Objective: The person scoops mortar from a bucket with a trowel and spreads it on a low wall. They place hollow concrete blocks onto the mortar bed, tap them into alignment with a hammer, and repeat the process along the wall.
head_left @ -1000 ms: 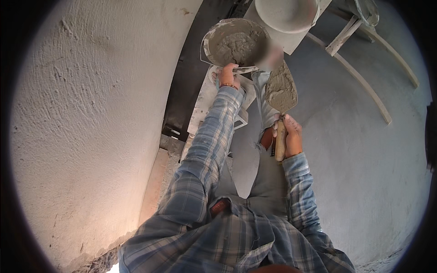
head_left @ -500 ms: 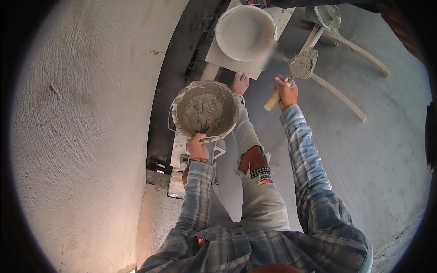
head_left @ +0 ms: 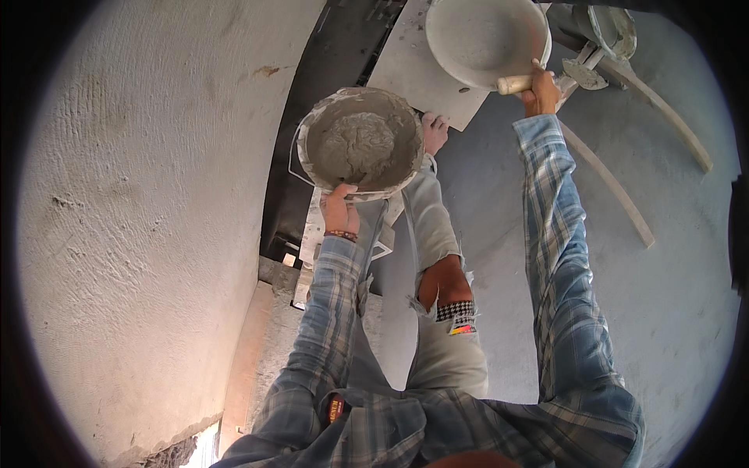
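My left hand (head_left: 341,212) grips the near rim of a mortar-crusted bucket (head_left: 402,160), thumb over the edge. Wet grey mortar (head_left: 357,140) lies inside, and the wire handle hangs at the left side. Farther out on the right, my right hand (head_left: 541,95) is closed round the wooden handle of a trowel (head_left: 513,84). Its grey-smeared blade (head_left: 585,75) points right; how much mortar it carries is hard to tell. Just beyond this hand is a wide, pale grey pan (head_left: 484,43), on a board (head_left: 402,66).
A rough plastered wall (head_left: 156,195) rises along the left. At the far right stands another mortar-smeared bucket (head_left: 620,39), among wooden legs (head_left: 671,121) stretching over the grey floor (head_left: 624,312). A bare foot (head_left: 435,134) is beside the bucket, at the board's near edge.
My right hand has reached forward and right with the trowel, up to the pan, and the blade has turned to point right. The held bucket sits farther forward in the view, which has shifted.
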Demonstrator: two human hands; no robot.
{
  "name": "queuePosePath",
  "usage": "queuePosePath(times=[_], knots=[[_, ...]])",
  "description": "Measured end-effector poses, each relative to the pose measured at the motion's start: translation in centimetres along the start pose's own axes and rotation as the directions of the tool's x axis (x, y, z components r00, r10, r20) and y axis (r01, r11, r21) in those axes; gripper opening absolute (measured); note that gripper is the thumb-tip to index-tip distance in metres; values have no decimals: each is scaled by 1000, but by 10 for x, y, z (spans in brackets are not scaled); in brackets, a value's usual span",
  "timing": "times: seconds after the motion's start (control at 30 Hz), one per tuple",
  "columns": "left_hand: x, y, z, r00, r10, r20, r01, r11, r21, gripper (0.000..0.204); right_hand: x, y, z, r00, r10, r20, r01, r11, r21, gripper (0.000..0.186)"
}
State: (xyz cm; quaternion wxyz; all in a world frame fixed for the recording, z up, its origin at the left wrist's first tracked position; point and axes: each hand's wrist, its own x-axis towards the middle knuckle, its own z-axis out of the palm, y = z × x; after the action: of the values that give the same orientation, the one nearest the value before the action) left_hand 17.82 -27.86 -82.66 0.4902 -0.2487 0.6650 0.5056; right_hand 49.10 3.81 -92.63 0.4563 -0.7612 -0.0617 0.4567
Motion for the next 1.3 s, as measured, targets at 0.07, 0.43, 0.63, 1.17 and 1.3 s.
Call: queuePosePath(times=[0.07, 0.43, 0.63, 1.17, 1.3], knots=[[34, -20, 10, 1000, 15, 16, -14, 998, -54, 34, 10, 2, -12, 1000, -9, 8, 9, 1000, -15, 35], [116, -30, 107, 949, -119, 292, 190, 955, -228, 20, -11, 1, -53, 960, -29, 280, 47, 997, -58, 55], [125, -50, 100, 960, -92, 265, 160, 956, -245, 12, -11, -5, -54, 937, 10, 349, 11, 998, -58, 48], [84, -80, 101, 810, -444, 384, 2, 656, 755, 54, -150, 23, -40, 773, -5, 634, 519, 579, -629, 28], [145, -85, -17, 914, -325, 242, 26, 644, 765, 32, -149, 41, -27, 618, 98, 780, 708, 361, -607, 25]])
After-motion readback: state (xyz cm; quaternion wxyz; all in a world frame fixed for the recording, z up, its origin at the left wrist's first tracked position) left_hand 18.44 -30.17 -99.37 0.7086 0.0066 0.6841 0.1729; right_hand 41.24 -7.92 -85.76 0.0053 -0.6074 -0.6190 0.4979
